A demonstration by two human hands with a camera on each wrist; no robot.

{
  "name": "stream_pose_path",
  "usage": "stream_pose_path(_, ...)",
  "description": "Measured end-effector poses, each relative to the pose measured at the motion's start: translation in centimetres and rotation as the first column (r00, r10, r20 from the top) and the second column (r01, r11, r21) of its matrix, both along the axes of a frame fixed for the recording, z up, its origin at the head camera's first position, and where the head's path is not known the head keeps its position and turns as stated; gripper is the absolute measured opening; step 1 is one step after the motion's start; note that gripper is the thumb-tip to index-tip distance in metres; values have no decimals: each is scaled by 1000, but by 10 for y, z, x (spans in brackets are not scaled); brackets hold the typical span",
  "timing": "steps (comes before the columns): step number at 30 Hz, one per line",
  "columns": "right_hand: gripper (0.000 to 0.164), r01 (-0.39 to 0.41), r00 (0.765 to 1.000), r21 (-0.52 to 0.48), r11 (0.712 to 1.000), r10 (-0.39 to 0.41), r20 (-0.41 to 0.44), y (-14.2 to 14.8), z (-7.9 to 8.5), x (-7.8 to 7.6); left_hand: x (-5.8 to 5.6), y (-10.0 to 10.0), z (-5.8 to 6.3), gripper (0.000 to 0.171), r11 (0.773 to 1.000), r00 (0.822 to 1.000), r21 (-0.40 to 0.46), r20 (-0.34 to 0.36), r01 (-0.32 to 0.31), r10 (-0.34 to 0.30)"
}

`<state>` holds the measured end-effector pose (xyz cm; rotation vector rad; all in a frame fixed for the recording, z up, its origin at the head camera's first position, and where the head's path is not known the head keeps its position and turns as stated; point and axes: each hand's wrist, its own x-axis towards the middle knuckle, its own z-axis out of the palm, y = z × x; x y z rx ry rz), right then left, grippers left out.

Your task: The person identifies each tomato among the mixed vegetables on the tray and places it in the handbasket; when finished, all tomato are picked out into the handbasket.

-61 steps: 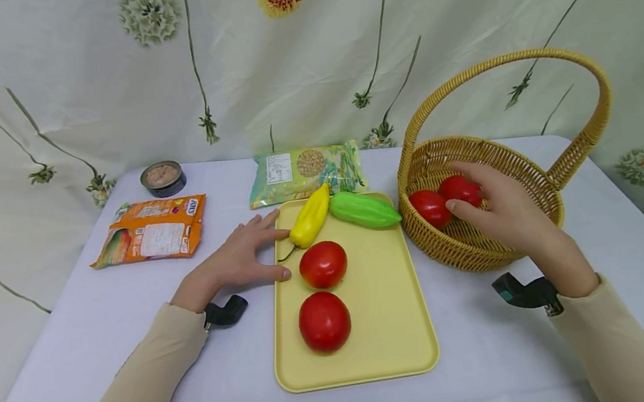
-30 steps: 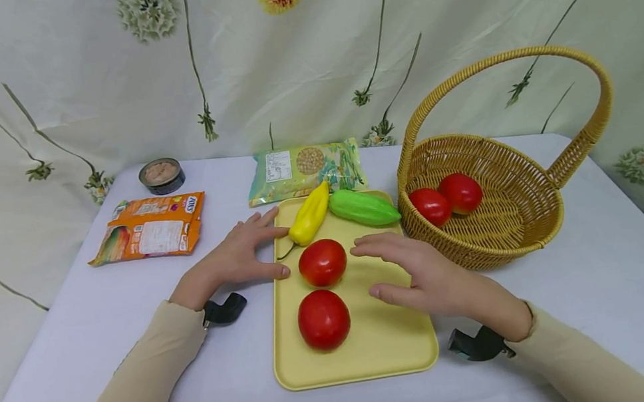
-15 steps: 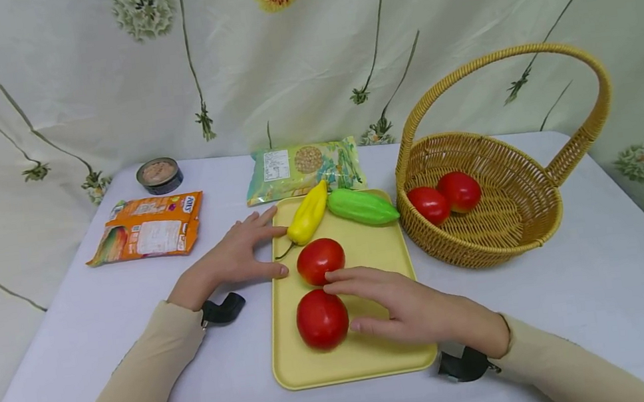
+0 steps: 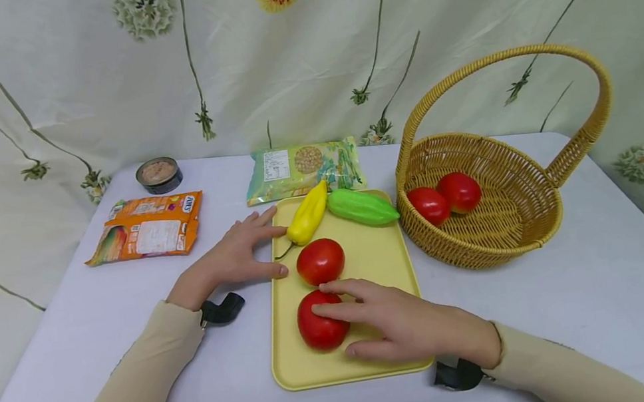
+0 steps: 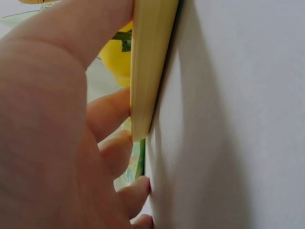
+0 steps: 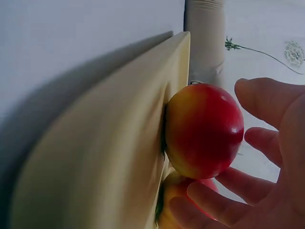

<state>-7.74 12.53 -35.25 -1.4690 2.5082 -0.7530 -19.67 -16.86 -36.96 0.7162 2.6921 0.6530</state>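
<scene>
White-clothed table [image 4: 607, 260]: both hands [image 4: 238, 257] wide, the right [image 4: 406, 325] moved from basket [image 4: 485, 251] to nearer tomato [image 4: 321, 334].

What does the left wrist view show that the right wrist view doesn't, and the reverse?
Only the left wrist view shows the left hand, the yellow pepper and part of the green packet. Only the right wrist view shows the right hand, two red fruits and a sleeve. Both share the yellow tray and the white tabletop.
</scene>
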Motion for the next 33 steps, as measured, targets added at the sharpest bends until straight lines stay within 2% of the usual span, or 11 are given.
stream_pose_path(5, 58, 11, 1000, 19, 1000, -11, -9, -3, -3, 2, 1, 0, 0, 77, 1000, 1000, 4, -3, 0, 0)
stream_pose_path(12, 55, 63, 992, 34, 997, -66, 104, -5, -3, 3, 1, 0, 0, 78, 1000, 1000, 6, 3, -5, 5)
stream_pose_path(19, 48, 67, 989, 19, 998, -69, 128, -6, -3, 4, 0, 0, 0, 78, 1000, 1000, 0, 5, -5, 5)
stream_pose_path(24, 46, 68, 980, 13, 998, -69, 185, -5, -3, 3, 1, 0, 0, 77, 1000, 1000, 0, 3, -3, 3)
stream_pose_path(28, 50, 57, 972, 11, 998, -58, 226, -3, -1, 2, 2, 0, 1, 77, 1000, 1000, 4, 2, -5, 5)
stream_pose_path(33, 60, 49, 974, 14, 999, -51, 219, 1, 1, 0, 2, 0, 0, 76, 1000, 1000, 9, -8, -3, 3)
